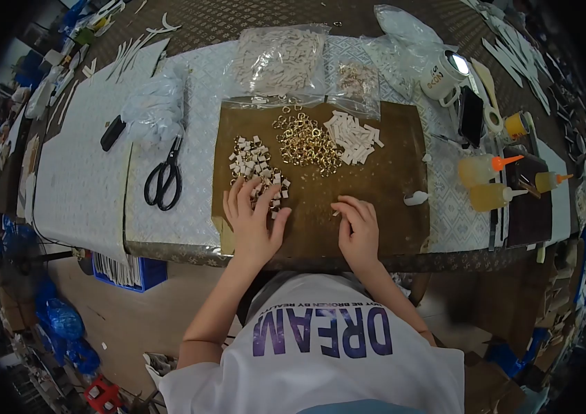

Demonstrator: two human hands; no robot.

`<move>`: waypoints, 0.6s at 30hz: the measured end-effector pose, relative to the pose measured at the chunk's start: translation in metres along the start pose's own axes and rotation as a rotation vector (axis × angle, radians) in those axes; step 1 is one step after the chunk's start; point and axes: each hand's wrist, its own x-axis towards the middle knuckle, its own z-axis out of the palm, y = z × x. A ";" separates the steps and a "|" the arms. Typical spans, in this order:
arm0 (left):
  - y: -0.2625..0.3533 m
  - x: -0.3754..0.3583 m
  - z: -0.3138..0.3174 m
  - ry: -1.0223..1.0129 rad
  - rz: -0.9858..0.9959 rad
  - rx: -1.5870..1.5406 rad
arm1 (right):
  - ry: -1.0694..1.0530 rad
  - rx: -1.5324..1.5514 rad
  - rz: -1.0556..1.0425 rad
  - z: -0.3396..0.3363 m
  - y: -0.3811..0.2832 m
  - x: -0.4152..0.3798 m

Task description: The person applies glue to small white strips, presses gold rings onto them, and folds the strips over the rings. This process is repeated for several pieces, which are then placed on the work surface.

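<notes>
My left hand (250,222) lies with spread fingers over a pile of metal rings with white tabs wrapped on them (250,157), its fingertips touching the near part of the pile. To the right, my right hand (360,231) has its fingers curled toward the thumb; a tiny pale piece shows at the fingertips, too small to name. Both hands are over a brown mat (307,238). Beyond them lie a heap of bare gold-coloured rings (307,143) and a heap of short white strips (352,138).
Black scissors (163,181) lie left of the mat. Behind it are a clear bag of pale strips (279,62) and a smaller bag (356,81). On the right stand a mug (443,77), a phone (471,116) and squeeze bottles of yellow liquid (487,197).
</notes>
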 end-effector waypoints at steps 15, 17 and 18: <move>-0.049 0.050 0.027 0.066 0.182 0.019 | 0.285 -0.384 0.087 0.005 0.047 0.142; -0.046 0.049 0.023 0.072 0.183 -0.003 | 0.251 -0.461 0.165 0.015 0.052 0.154; -0.047 0.048 0.022 0.065 0.177 -0.021 | 0.236 -0.483 0.203 0.020 0.058 0.158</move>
